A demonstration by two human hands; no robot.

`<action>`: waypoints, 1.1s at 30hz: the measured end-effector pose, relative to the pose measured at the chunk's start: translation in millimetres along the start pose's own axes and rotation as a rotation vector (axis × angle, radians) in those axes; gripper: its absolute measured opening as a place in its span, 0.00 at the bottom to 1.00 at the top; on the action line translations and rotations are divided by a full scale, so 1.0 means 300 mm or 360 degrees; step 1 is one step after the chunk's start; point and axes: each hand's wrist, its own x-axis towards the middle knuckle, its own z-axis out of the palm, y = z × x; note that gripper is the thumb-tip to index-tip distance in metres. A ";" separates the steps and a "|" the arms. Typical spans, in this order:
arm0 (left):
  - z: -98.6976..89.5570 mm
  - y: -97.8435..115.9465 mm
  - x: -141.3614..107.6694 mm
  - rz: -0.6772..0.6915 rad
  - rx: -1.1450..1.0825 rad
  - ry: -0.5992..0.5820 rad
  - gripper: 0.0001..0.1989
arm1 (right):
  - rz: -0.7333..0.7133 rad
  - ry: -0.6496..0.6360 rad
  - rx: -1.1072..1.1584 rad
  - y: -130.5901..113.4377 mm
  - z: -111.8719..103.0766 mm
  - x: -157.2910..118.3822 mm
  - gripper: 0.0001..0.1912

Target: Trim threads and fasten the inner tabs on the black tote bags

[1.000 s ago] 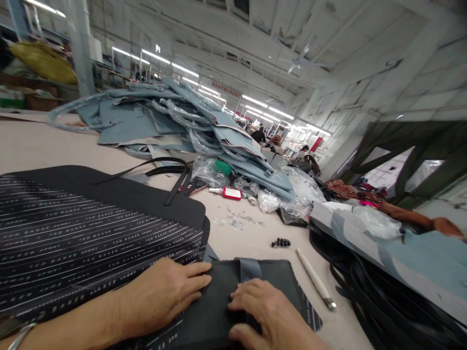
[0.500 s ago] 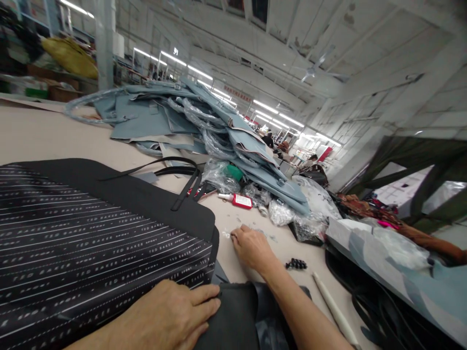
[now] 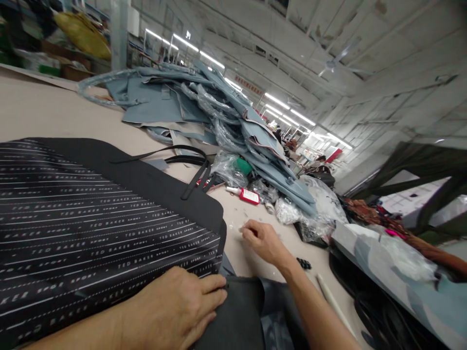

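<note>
My left hand [image 3: 186,304] lies with fingers stretched out along the lower edge of a black bag panel, touching plain black material [image 3: 233,313]. To its left spreads the bag's dark lining [image 3: 109,223], printed with white stripes and lettering. A thin black strap [image 3: 197,177] is attached at the panel's upper edge. My right hand [image 3: 260,238] is above the table right of the panel, thumb and fingertips pinched together. A tiny pale bit shows by the fingertips, but I cannot make out what they hold. A red bottle with a white nozzle [image 3: 248,195] lies beyond it.
Blue-grey bag pieces in plastic wrap [image 3: 171,104] are heaped at the back of the table [image 3: 40,107]. Past my right forearm lie a black coil [image 3: 303,263], a pale stick-like tool [image 3: 333,301] and black straps [image 3: 379,306]. Clear plastic bags [image 3: 286,210] sit near the heap.
My view has shifted, so most things appear a little further right and higher. My right hand stays pinched, now slightly raised from the table. The left hand keeps its place on the panel.
</note>
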 end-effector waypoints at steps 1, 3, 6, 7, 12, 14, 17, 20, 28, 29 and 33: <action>0.000 0.000 0.001 0.0002 -0.0024 -0.0044 0.12 | 0.0004 -0.0042 0.0087 -0.006 -0.011 -0.020 0.15; 0.000 0.000 0.005 -0.0007 -0.0057 -0.0121 0.12 | 0.0018 -0.0152 0.0335 -0.026 -0.025 -0.068 0.17; 0.003 -0.001 0.006 -0.0031 -0.0030 -0.0161 0.12 | 0.0091 -0.0314 0.0907 -0.071 -0.020 -0.140 0.14; 0.005 -0.001 0.005 -0.0034 -0.0016 -0.0166 0.12 | 0.0118 -0.0356 0.1066 -0.086 -0.013 -0.159 0.13; 0.011 0.001 -0.003 -0.0037 0.0037 -0.0180 0.12 | 0.0132 -0.0469 0.1112 -0.123 0.027 -0.201 0.08; 0.010 0.001 -0.003 -0.0032 0.0051 -0.0190 0.11 | 0.0103 -0.0514 0.1060 -0.122 0.032 -0.197 0.07; 0.012 -0.001 0.000 -0.0017 0.0064 -0.0176 0.11 | 0.0052 -0.0553 0.0987 -0.117 0.030 -0.184 0.07; 0.017 -0.002 0.001 -0.0003 0.0060 -0.0166 0.12 | 0.0118 -0.0610 0.1038 -0.109 0.030 -0.170 0.05; 0.022 0.003 -0.005 0.0037 0.0117 -0.0146 0.16 | 0.0421 -0.1046 0.1260 -0.077 0.016 -0.080 0.06; 0.022 0.003 -0.004 0.0038 0.0126 -0.0141 0.16 | 0.0443 -0.1116 0.1259 -0.075 0.011 -0.065 0.07; 0.026 0.003 0.001 0.0030 0.0138 -0.0142 0.17 | 0.0466 -0.1253 0.1276 -0.077 0.009 -0.024 0.09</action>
